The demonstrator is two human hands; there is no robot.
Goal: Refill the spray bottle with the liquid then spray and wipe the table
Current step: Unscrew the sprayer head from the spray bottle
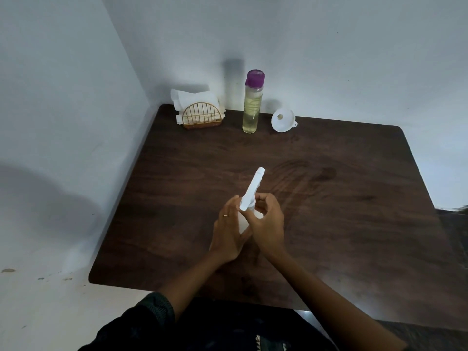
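Hands meet at the middle of the dark wooden desk (329, 198), the only view being the head camera looking down on them. The left hand (228, 231) lies with fairly straight fingers flat along the white spray bottle (244, 221), steadying its body, while the right hand (268, 224) has its fingers curled round the neck just under the spray head (253, 187), whose nozzle points toward 12 o'clock. It looks like the head is about to be unscrewed for the refill, though whether it has loosened I cannot tell. At 12 o'clock, near the wall, stands the purple-capped bottle of yellowish liquid (252, 107), cap on; the white funnel (283, 120) lies tipped on its side just to its right at 1 o'clock, and the wire holder of paper napkins (200, 112) sits at 11 o'clock. Risk: the light bottle could twist under the flat left palm and tip, or liquid could spill later if the funnel is seated loosely.
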